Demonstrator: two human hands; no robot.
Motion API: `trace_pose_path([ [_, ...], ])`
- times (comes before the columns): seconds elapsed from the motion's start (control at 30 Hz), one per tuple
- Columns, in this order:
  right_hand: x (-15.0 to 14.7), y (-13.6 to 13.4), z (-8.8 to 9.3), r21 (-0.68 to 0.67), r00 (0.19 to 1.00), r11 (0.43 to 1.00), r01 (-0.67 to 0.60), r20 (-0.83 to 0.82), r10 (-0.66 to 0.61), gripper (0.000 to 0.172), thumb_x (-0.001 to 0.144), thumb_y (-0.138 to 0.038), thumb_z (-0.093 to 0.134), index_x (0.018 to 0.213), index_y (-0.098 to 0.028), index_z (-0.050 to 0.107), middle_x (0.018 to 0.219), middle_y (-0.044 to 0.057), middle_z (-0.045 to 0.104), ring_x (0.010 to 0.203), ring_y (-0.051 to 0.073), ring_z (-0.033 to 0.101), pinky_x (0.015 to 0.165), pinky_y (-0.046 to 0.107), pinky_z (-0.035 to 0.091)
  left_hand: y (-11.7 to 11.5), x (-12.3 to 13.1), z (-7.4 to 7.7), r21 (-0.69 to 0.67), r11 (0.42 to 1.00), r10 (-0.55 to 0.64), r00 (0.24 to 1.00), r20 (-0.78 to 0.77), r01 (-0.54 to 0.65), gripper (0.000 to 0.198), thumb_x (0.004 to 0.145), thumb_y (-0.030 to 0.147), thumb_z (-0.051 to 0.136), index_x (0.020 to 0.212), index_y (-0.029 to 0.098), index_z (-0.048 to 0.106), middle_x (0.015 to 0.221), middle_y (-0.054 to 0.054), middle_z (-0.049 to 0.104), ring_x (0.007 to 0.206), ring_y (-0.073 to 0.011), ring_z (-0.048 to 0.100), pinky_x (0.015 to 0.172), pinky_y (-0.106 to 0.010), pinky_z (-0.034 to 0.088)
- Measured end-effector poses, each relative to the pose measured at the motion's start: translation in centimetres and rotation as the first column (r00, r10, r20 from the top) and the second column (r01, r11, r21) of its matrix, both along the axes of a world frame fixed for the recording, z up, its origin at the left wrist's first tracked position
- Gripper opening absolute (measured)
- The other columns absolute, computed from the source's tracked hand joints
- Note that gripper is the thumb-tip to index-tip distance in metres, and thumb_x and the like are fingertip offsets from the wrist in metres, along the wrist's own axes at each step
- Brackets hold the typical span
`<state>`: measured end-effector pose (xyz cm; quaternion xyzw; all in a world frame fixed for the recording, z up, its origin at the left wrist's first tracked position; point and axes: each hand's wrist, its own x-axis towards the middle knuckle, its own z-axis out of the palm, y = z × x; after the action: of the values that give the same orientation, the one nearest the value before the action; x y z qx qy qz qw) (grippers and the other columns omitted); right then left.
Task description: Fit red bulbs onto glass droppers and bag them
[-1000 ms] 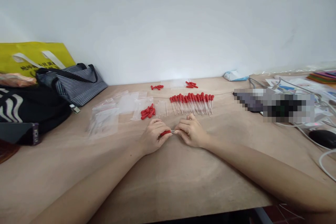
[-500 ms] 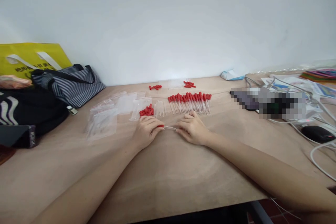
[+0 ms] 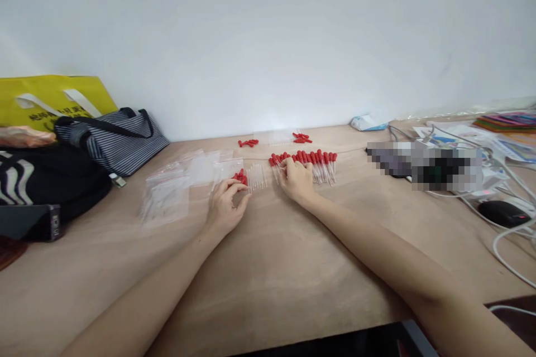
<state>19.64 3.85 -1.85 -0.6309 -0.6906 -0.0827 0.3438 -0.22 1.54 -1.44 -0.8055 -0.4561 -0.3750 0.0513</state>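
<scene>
My left hand [image 3: 225, 202] lies on the brown table [image 3: 268, 268] with thumb and fingers curved apart, fingertips touching a small pile of red rubber bulbs [image 3: 240, 177]. Beside the pile lie several bare clear tubes [image 3: 256, 175]. My right hand [image 3: 295, 179] reaches farther back, its fingers curled at the left end of a row of assembled droppers [image 3: 315, 159] with red bulbs, seemingly pinching one of them. Two smaller heaps of red bulbs [image 3: 248, 143] [image 3: 302, 137] lie near the wall.
Clear plastic bags [image 3: 176, 187] spread left of my hands. A striped bag [image 3: 113, 136], a yellow bag [image 3: 50, 97] and a black bag [image 3: 42, 178] fill the left side. A black mouse [image 3: 500, 213], white cables [image 3: 511, 240] and papers crowd the right.
Both hands held one dropper between them near me. Now they have parted: the right hand moved back to the dropper row, the left hand forward to the bulb pile.
</scene>
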Motion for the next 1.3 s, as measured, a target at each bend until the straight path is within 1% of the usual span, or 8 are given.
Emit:
trace_pose_path([
  [0.17, -1.1, 1.5, -0.2, -0.049, 0.995, 0.996, 0.079, 0.058, -0.076, 0.017, 0.078, -0.021, 0.038, 0.09, -0.015, 0.05, 0.074, 0.008, 0.063, 0.074, 0.022, 0.055, 0.07, 0.035, 0.02, 0.7, -0.9, -0.3, 0.009, 0.99, 0.144, 0.989, -0.042, -0.144, 0.014, 0.069, 0.025, 0.061, 0.082, 0.021, 0.059, 0.089, -0.004, 0.057, 0.084, -0.023, 0.052, 0.077, -0.04, 0.04],
  [0.37, -1.8, 1.7, -0.3, -0.141, 0.992, 0.985, 0.101, 0.09, -0.089, 0.02, 0.074, -0.021, 0.042, 0.091, -0.014, 0.051, 0.072, 0.009, 0.063, 0.074, 0.022, 0.056, 0.073, 0.036, 0.02, 1.4, -1.5, -0.2, -0.076, 0.961, 0.257, 0.961, -0.101, -0.265, 0.019, 0.069, 0.028, 0.06, 0.086, 0.019, 0.059, 0.091, -0.005, 0.057, 0.087, -0.0239, 0.051, 0.078, -0.038, 0.039],
  [0.67, -2.8, 1.3, 0.6, -0.202, 0.994, 0.977, 0.065, 0.098, -0.046, 0.02, 0.076, -0.027, 0.041, 0.08, -0.017, 0.058, 0.08, 0.009, 0.065, 0.082, 0.022, 0.055, 0.077, 0.038, 0.02, 2.0, -1.6, 0.1, -0.031, 0.959, 0.276, 0.95, -0.146, -0.283, 0.019, 0.065, 0.034, 0.064, 0.078, 0.019, 0.063, 0.093, -0.006, 0.056, 0.091, -0.0239, 0.049, 0.08, -0.036, 0.04],
  [0.9, -4.8, 2.4, 2.0, -0.461, 0.987, 0.873, 0.156, 0.098, -0.124, 0.023, 0.074, -0.027, 0.046, 0.079, -0.014, 0.064, 0.082, 0.012, 0.065, 0.079, 0.022, 0.058, 0.082, 0.041, 0.021, 2.3, -1.5, -0.2, 0.007, 0.962, 0.27, 0.953, -0.137, -0.271, 0.011, 0.069, 0.029, 0.06, 0.071, 0.019, 0.065, 0.09, -0.006, 0.058, 0.087, -0.024, 0.051, 0.076, -0.037, 0.041],
  [1.0, -5.0, 2.9, 2.5, -0.5, 0.986, 0.85, 0.163, 0.111, -0.124, 0.021, 0.071, -0.023, 0.049, 0.081, -0.014, 0.064, 0.083, 0.012, 0.066, 0.078, 0.023, 0.059, 0.082, 0.042, 0.021, 1.8, -1.6, 0.3, 0.074, 0.969, 0.243, 0.966, -0.091, -0.237, 0.01, 0.07, 0.026, 0.058, 0.071, 0.018, 0.064, 0.088, -0.006, 0.059, 0.086, -0.0236, 0.052, 0.077, -0.037, 0.041],
  [1.1, -5.4, 3.3, 2.7, -0.528, 0.985, 0.834, 0.162, 0.137, -0.104, 0.021, 0.07, -0.02, 0.05, 0.083, -0.014, 0.065, 0.084, 0.013, 0.066, 0.08, 0.025, 0.059, 0.083, 0.044, 0.021, 0.6, -1.5, 1.0, 0.129, 0.986, 0.117, 0.99, -0.081, -0.106, 0.009, 0.071, 0.023, 0.056, 0.073, 0.018, 0.062, 0.087, -0.006, 0.06, 0.084, -0.0215, 0.053, 0.077, -0.036, 0.042],
  [1.23, -5.7, 2.8, 3.0, -0.53, 0.981, 0.836, 0.145, 0.187, -0.051, 0.023, 0.075, -0.015, 0.045, 0.087, -0.012, 0.065, 0.087, 0.016, 0.065, 0.085, 0.027, 0.058, 0.08, 0.045, 0.024, -1.0, -0.6, 1.3, 0.031, 0.989, -0.136, 0.98, -0.148, 0.142, 0.007, 0.073, 0.02, 0.052, 0.075, 0.017, 0.059, 0.083, -0.005, 0.06, 0.079, -0.0186, 0.055, 0.074, -0.033, 0.044],
  [1.3, -5.1, 1.9, 3.3, -0.507, 0.977, 0.856, 0.103, 0.213, 0.008, 0.026, 0.078, -0.015, 0.041, 0.092, -0.011, 0.063, 0.092, 0.018, 0.064, 0.089, 0.027, 0.056, 0.078, 0.042, 0.026, -1.5, -0.1, 1.1, -0.044, 0.977, -0.214, 0.959, -0.184, 0.21, 0.007, 0.074, 0.019, 0.05, 0.074, 0.017, 0.057, 0.078, -0.005, 0.06, 0.074, -0.0176, 0.055, 0.07, -0.032, 0.045],
])
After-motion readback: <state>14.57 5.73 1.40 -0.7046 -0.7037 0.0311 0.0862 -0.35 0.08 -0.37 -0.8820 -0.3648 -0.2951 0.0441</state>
